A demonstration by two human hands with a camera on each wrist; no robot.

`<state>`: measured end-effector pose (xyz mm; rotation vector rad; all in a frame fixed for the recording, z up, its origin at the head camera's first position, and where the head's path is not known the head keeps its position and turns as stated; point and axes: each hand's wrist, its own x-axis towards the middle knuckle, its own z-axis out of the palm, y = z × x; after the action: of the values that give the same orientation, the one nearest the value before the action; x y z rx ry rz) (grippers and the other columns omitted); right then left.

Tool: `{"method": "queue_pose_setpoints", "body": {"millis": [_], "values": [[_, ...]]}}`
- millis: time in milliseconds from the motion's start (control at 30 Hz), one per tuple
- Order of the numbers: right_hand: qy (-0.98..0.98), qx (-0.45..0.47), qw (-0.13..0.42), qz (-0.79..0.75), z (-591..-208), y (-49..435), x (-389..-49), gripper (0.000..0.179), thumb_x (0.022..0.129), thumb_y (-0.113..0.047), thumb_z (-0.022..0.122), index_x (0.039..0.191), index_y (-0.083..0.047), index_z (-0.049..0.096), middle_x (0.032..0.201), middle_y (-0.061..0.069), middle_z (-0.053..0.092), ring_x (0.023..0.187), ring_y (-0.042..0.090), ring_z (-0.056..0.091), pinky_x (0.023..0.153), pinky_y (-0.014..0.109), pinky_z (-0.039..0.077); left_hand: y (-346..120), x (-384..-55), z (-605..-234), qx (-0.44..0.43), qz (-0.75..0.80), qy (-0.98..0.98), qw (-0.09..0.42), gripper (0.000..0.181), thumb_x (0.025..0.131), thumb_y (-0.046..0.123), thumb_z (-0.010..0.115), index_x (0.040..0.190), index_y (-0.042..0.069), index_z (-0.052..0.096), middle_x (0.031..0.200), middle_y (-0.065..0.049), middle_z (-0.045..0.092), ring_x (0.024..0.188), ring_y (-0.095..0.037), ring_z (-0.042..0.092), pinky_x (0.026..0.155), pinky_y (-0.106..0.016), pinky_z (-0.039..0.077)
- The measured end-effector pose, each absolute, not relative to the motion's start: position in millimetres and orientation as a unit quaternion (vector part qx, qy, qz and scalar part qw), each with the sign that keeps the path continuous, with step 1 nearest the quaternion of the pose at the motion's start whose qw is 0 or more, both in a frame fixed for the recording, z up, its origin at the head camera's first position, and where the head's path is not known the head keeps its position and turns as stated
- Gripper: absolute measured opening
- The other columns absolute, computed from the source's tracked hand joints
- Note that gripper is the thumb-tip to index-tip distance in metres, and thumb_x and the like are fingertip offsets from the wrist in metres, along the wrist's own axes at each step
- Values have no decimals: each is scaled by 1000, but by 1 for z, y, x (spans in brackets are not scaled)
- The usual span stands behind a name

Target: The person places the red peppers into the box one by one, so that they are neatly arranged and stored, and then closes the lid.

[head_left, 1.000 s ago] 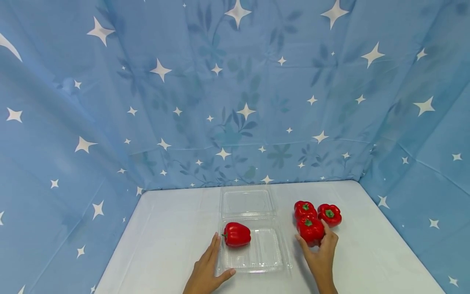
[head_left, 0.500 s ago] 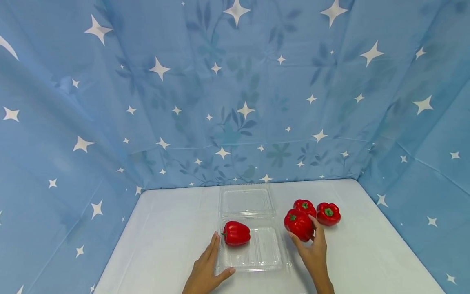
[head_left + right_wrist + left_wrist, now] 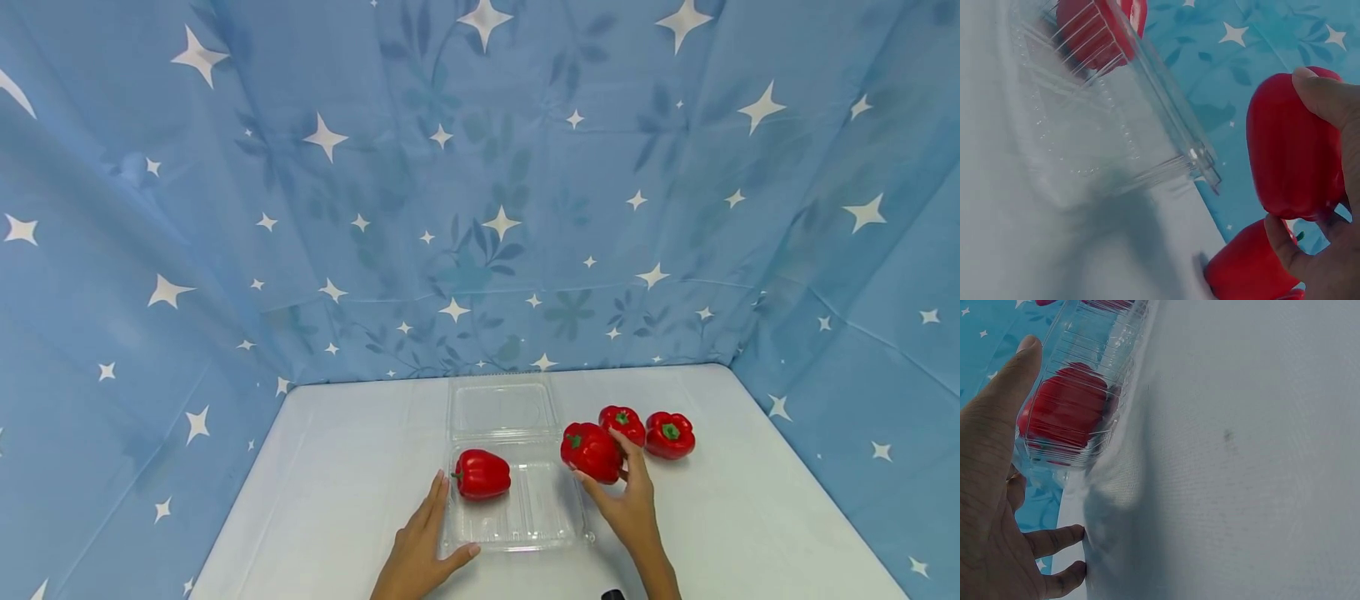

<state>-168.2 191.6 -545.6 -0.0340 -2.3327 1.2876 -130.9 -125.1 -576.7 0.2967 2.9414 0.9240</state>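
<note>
My right hand (image 3: 627, 503) grips a red bell pepper (image 3: 590, 452) with a green stem, raised beside the right edge of a clear plastic clamshell container (image 3: 536, 533). In the right wrist view the held pepper (image 3: 1294, 147) sits between thumb and fingertips. Another red bell pepper (image 3: 482, 474) lies on its side in the left part of the container, its stem pointing left. At the container's left side rests my left hand (image 3: 423, 542), fingers straight and thumb spread along the near corner. Through the ribbed wall, the left wrist view shows the pepper inside (image 3: 1066, 406).
Two more red bell peppers, one at the back (image 3: 621, 423) and one to its right (image 3: 671, 435), stand on the white table (image 3: 345, 467). The container's lid (image 3: 501, 408) lies open toward the back. A blue star-patterned curtain (image 3: 405, 167) surrounds the table. A small black object (image 3: 612, 594) shows at the bottom edge.
My right hand has lifted the front pepper from the group and carried it left toward the container, tilting it. The left hand has stayed in place.
</note>
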Motion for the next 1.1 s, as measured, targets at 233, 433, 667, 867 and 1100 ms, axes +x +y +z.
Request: {"method": "queue_pose_setpoints", "body": {"millis": [233,433,667,867,1100], "values": [[-861,36,223,455,-541,185,-171,85,66,-21,91,140,-15,48,136,4,55,117,12,52,87,40,58,-125,-130,-576,102,301,948,16,107,81,71,60,159,19,10,165,-4,16,141,-40,38,87,-77,41],[-860,93,220,451,-542,178,-176,80,66,-22,91,135,-15,52,130,4,54,116,20,54,85,50,58,-125,-130,-576,101,300,948,20,107,81,71,60,159,18,9,165,-6,16,141,-40,39,88,-77,41],[-872,113,199,433,-544,170,-180,78,66,-30,90,134,-17,54,129,6,56,119,28,55,87,51,56,-125,-130,-575,97,299,949,25,107,81,71,60,159,19,9,165,-5,15,140,-41,39,89,-76,41],[-893,119,187,392,-545,163,-183,77,65,-38,89,133,-21,56,131,3,60,120,21,48,87,50,57,-125,-130,-574,99,298,949,27,107,81,71,60,159,17,9,165,-7,15,140,-42,38,91,-75,42],[-909,131,189,349,-545,160,-185,77,65,-43,88,132,-21,59,131,4,63,112,16,49,84,47,58,-124,-130,-574,88,304,948,33,107,80,73,59,159,21,9,165,-4,14,142,-40,36,91,-77,40]]}}
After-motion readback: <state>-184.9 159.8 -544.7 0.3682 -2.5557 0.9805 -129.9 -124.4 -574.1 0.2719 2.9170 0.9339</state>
